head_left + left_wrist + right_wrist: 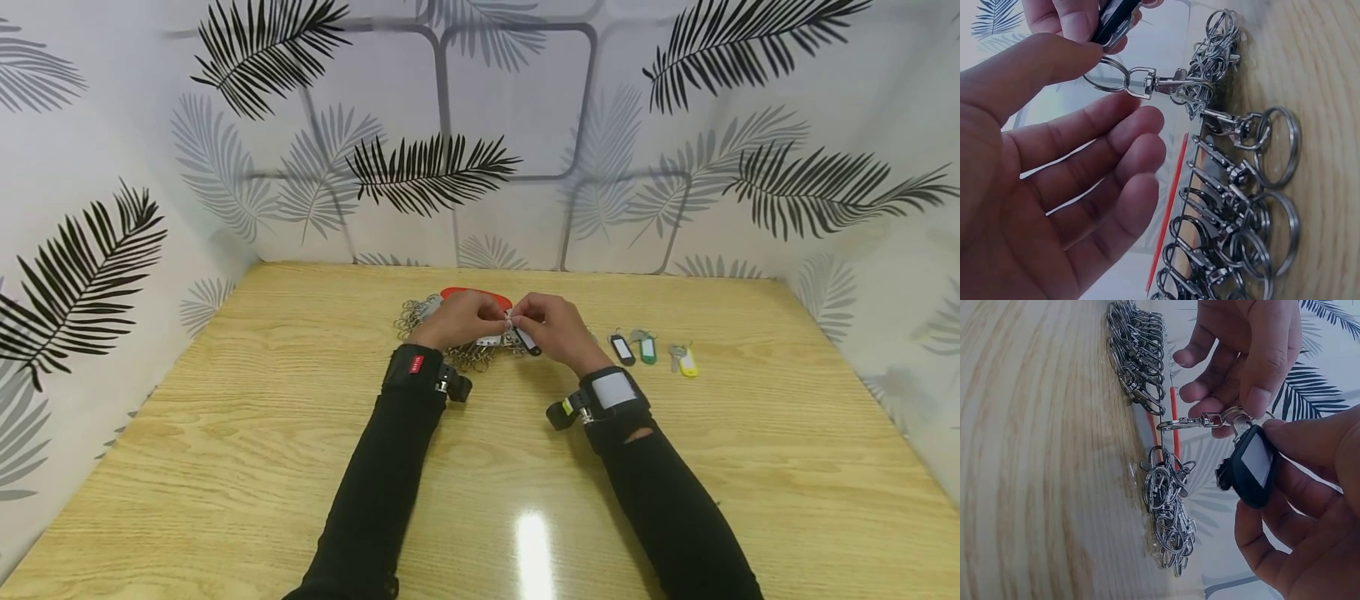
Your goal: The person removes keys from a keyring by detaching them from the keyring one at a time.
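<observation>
My left hand (459,321) pinches the split ring (1105,78) of a silver swivel clasp (1147,82) between thumb and forefinger. Its other fingers are loosely bent in the left wrist view. From the right, my right hand (561,332) grips a black key tag (1256,467) with a white label, thumb on its ring end. The tag's small ring meets the split ring at the fingertips of both hands. Beyond the split ring, the clasp reaches to a row of hanging swivel clasps (1138,359) on a red-edged holder (480,293).
A bunch of metal rings and clasps (411,318) lies left of the hands. To the right on the wooden table (487,500) are a black tag (622,349), a green tag (648,349) and a yellow tag (687,363) with keys. A leaf-patterned wall (510,100) stands behind.
</observation>
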### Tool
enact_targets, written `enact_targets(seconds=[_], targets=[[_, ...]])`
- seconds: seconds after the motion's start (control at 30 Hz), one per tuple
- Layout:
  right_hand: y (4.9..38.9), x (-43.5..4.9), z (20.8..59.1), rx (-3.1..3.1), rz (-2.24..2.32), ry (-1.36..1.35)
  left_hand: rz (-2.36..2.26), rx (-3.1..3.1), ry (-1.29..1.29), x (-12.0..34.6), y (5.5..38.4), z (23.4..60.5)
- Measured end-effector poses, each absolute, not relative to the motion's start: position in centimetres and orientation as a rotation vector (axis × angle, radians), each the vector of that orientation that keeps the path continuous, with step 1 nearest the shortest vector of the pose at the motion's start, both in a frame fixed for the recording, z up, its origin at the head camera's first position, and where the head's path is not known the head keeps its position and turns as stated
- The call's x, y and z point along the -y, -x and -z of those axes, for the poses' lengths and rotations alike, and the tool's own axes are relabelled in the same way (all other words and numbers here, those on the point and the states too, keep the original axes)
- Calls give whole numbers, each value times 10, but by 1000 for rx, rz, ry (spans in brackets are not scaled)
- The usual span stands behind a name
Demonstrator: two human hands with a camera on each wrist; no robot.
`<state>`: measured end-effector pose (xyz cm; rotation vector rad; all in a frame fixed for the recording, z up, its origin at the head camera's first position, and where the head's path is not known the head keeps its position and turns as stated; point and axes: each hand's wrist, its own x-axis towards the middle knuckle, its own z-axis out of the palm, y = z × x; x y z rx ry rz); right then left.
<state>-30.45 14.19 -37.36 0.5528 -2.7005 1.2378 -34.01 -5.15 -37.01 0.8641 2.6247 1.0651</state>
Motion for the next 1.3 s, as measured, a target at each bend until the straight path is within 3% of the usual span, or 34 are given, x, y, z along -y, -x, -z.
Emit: enact_targets(seconds=[0.37, 1.3], targets=[[304, -143, 375, 2701, -1205, -559, -1069, -2611, -902, 50, 338, 368], [311, -195, 372, 2868, -1392, -72, -1065, -2599, -909, 49, 337, 371]])
